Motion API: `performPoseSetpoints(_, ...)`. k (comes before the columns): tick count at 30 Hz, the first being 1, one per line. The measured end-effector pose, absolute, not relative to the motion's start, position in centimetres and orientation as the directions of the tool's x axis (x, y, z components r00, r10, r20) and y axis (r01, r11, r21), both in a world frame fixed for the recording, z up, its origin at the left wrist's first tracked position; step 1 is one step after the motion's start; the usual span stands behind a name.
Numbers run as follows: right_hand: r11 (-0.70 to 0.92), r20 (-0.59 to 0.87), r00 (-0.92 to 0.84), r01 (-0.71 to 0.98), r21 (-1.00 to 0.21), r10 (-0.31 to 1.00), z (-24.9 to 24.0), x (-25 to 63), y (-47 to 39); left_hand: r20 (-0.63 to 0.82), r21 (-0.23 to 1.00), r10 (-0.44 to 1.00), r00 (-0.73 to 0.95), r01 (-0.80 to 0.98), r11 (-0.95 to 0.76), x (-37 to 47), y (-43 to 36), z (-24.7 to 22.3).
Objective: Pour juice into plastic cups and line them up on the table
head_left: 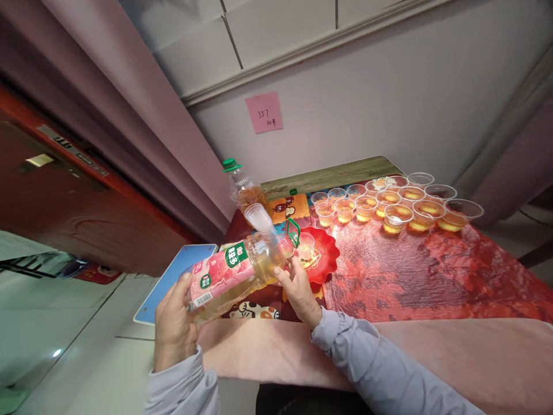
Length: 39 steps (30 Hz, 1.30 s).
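A large clear bottle with a pink label (222,271) lies tilted across the front, its neck toward the right. My left hand (175,323) is closed round its base end. My right hand (298,288) has its fingers closed on the bottle near the neck. By the mouth hangs a green plastic ring or handle (293,231). Just beyond it, a clear cup (306,246) stands in a red scalloped dish (329,256). A stack of clear cups (258,219) leans behind the bottle, its lower end hidden.
Several clear cups with yellow liquid (397,216) stand in rows at the back right. Another bottle with a green cap (244,190) is at the back left. A green cap (294,191) lies near the wall. A blue board (173,276) juts out at the left.
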State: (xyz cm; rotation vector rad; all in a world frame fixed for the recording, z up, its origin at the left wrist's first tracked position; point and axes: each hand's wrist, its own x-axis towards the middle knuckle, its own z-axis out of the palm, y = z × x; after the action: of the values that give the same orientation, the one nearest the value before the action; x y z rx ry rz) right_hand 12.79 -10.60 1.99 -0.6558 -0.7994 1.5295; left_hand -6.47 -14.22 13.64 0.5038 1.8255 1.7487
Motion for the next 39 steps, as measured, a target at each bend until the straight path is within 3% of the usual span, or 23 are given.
performPoseSetpoints(39, -0.041, 0.053, -0.129, -0.635, -0.772, 0.990, 1.0, 12.3, -10.2, -0.162, 0.984, 0.617, -0.770, -0.174, 0.040, -5.7, -14.5, 14.4)
